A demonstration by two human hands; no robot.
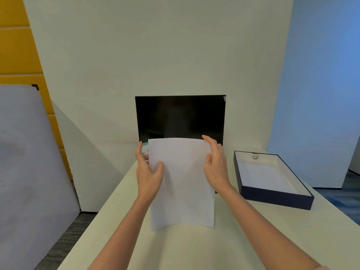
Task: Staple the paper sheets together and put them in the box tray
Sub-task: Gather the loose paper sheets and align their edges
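My left hand (149, 172) pinches the paper sheets (183, 184) at their left edge, in the upper half: left thumb (160, 166) on the face towards me, the other fingers passing behind the edge. My right hand (215, 166) takes the opposite edge at about the same height, right thumb (208, 159) on the near face and the forefinger stretched up along the top corner. Both hands are therefore closed on the stack, neither free.

Handling, as I judge it: the sheets are light and thin, with no stiffness of their own. The top edge bows between my hands, so a one-sided hold would probably let the stack droop. Hold at both long edges, with light pressure only; a hard pinch will crease. The sheets may slide over one another, so squaring the edges before stapling looks necessary. How many sheets there are I cannot tell.

Pose: both forearms reach forward and converge slightly, wrists roughly level, palms turned inward towards each other. The stack hangs steeply below my grip, its lower edge at or just above the table (194, 250); contact cannot be confirmed.

Outward: behind my grip stands a dark monitor (180, 117). Just beyond the left hand a small greenish item (144, 143) shows; its nature is unclear. To the right of my right hand, apart from it, the box tray (272, 197) lies open on the table. No stapler is visible
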